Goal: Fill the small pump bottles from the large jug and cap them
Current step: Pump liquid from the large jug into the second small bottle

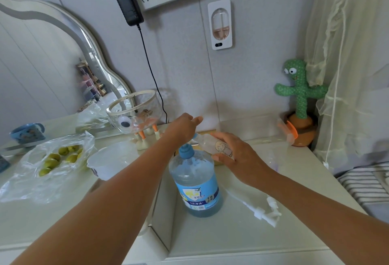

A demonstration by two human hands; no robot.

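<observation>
The right hand [237,155] grips the tilted small bottle [209,141]; the left hand [184,125] hides its fingers, grasp unclear.

We see both of our arms bare all the way from the lower edge of the view. The left forearm [105,201] and the right forearm [315,205] are smooth and slim. The left hand [183,126] and the right hand [240,157] are bare as well.

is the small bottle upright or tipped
Tipped: the small bottle lies almost sideways in the right hand, its neck pointing toward the left hand.
</observation>
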